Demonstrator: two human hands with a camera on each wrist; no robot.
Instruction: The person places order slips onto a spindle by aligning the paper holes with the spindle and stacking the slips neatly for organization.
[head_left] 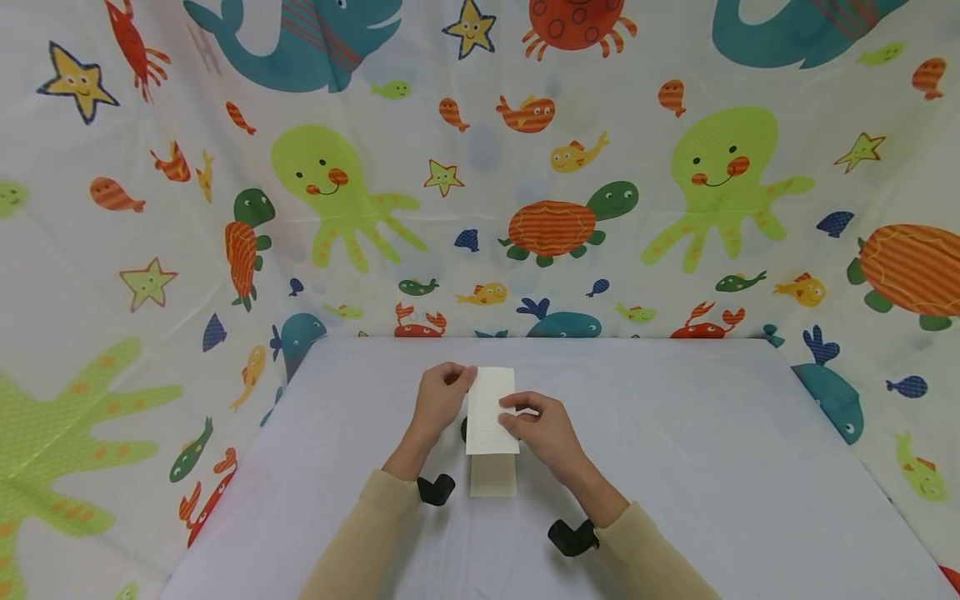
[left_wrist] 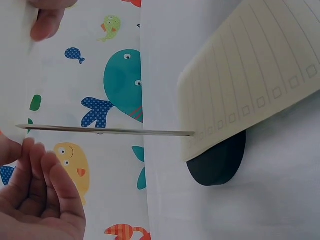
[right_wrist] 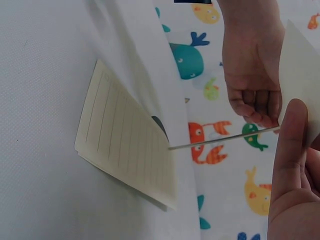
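Observation:
Between the hands is a lined notepad point(head_left: 492, 417) of cream paper. One part of it stands up off the table, and a lower lined part point(right_wrist: 127, 140) with small boxes along its edge lies beneath. My left hand point(head_left: 442, 398) pinches the raised part at its top left corner. At its right edge, my right hand point(head_left: 542, 423) holds the paper between thumb and fingers. The left wrist view shows the raised part edge-on as a thin strip point(left_wrist: 105, 131). Under the lower part sits a dark rounded object point(left_wrist: 220, 160), mostly hidden; its kind cannot be told.
A white cloth covers the table point(head_left: 675, 467). Behind it and at both sides hangs a curtain point(head_left: 480, 167) printed with sea animals. Each wrist carries a black camera mount point(head_left: 573, 538).

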